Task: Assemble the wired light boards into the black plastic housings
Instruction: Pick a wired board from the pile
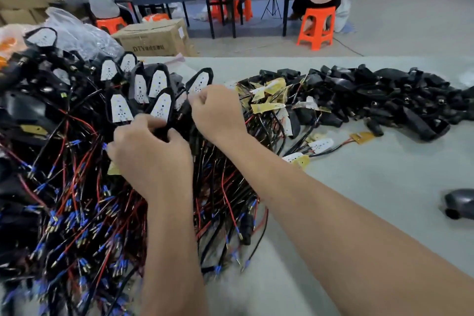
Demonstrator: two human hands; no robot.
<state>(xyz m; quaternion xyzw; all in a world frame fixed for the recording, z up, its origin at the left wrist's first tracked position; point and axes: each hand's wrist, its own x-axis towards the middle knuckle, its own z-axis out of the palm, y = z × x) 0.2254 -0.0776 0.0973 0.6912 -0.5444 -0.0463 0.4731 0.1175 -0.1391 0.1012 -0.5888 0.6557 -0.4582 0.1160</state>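
The fingers of the left hand are curled around a black housing with a white light board seated in it; the fingertips are hidden behind the part, so the exact pinch cannot be told. The right hand, just beside at 2 o'clock, is closed with fingers curled under; something thin, probably a wire, seems to be pinched, but what it is cannot be told.

The step in hand is judged to be the seating of the board and the drawing of its lead through the housing. It would be done well if the housing were held steady by the left hand while the wire is pulled straight, not sideways, so the solder joints are spared, and the board pressed flush before the piece is laid down.

Outward from the hands, at 10 to 12 o'clock, about nine finished housings with white boards facing up can be counted; more are buried in the tangle of red and black wires, too many to count. At 2 o'clock a heap of loose boards, yellow-backed, lies uncounted, with three stray ones at 3 o'clock. Beyond, an uncountable pile of empty housings stretches along the table, and one lone housing lies at 4 o'clock.
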